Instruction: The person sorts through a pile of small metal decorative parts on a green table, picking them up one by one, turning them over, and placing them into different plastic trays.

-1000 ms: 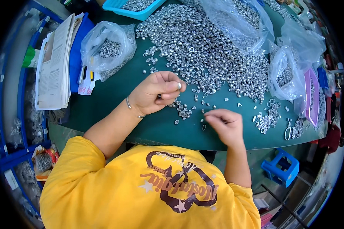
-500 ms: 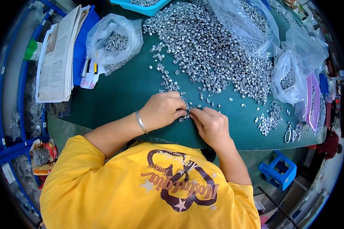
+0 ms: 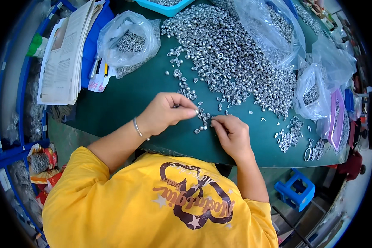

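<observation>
Thumb and forefinger of my left hand (image 3: 167,112) pinch a small silver metal piece (image 3: 197,111) above the green tabletop. To its right, my right hand (image 3: 234,134) is closed with thumb and finger near each other; whatever is at those fingertips is too small to make out. Between and just below both hands lies a short string of loose metal pieces (image 3: 203,117), some rounded, some like hollow drop-shaped rings. A thin trail of similar pieces (image 3: 185,89) leads up from there toward a large heap of silver metal pieces (image 3: 231,53).
A plastic bag of metal rings (image 3: 130,43) stands at the left, beside papers (image 3: 64,58) and a blue bin (image 3: 93,45). More clear bags (image 3: 312,93) and a purple tray (image 3: 337,120) are at the right. Small metal parts (image 3: 289,136) lie near the right edge. A blue stool (image 3: 295,189) stands below.
My hands were together over the small pieces and have moved apart. My left hand has drawn left and up with a metal piece; my right has shifted slightly right.
</observation>
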### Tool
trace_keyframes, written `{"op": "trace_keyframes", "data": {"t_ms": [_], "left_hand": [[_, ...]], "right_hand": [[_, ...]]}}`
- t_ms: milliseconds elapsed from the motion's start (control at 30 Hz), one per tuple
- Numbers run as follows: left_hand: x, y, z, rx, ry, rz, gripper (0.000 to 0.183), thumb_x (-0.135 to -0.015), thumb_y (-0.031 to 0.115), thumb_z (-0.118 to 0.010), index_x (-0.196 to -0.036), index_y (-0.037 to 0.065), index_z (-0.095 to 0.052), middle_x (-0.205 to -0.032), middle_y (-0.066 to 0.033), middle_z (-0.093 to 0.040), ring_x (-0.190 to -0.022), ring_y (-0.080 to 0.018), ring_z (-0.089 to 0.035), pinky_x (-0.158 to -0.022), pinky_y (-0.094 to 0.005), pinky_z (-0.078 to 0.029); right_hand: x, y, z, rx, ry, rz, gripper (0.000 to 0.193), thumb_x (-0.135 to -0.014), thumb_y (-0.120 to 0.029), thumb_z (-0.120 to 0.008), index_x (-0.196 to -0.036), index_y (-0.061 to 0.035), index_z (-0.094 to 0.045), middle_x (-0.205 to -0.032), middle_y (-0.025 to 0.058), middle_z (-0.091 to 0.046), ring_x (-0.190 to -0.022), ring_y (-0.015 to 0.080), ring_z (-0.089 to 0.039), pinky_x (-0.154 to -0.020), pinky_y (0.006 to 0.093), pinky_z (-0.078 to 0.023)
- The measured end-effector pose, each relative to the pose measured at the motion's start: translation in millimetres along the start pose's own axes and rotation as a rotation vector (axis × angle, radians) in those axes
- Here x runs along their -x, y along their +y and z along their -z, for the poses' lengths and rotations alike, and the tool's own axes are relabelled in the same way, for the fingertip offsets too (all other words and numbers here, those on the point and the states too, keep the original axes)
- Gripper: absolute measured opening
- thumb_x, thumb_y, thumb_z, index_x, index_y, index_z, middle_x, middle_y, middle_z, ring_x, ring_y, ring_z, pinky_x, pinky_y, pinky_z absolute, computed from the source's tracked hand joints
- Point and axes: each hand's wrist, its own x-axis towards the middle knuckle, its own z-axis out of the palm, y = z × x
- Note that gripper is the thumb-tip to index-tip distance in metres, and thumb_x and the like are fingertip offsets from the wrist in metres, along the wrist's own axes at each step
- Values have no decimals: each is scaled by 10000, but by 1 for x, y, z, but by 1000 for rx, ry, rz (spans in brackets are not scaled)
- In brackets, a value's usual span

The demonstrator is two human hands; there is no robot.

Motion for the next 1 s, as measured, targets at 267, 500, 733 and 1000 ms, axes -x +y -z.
{"op": "trace_keyframes", "data": {"t_ms": [267,500,733,1000], "left_hand": [[4,-6,4,-581,-113,-298,119,-772,150,-632,-842,58,-659,-618,-42,-488,-571,-154,-511,-528,-252,-419],[6,-25,-13,-1051,-120,-627,85,-718,134,-688,-770,78,-651,-672,-60,-543,-622,-213,-560,-553,-295,-454],[7,-5,13,490,-167,98,48,-783,69,-488,-815,34,-477,-712,-68,-494,-522,-77,-410,-394,-160,-268],[1,3,13,-649,170,-342,91,-742,60,-666,-824,23,-667,-663,-41,-576,-564,-142,-538,-531,-231,-433]], "right_hand": [[1,-1,-5,-249,-52,-152,57,-786,-97,-629,-793,-41,-622,-649,39,-585,-527,165,-546,-481,288,-437],[-8,4,14,-598,-126,-471,62,-772,-28,-636,-799,27,-647,-666,13,-591,-546,70,-513,-491,194,-390],[-20,-7,-13,240,-76,101,66,-746,-117,-650,-806,-88,-654,-662,71,-576,-592,267,-580,-520,347,-468],[-24,-4,-6,185,-107,28,52,-747,-119,-649,-785,-84,-644,-673,75,-578,-609,267,-580,-540,347,-471]]}}
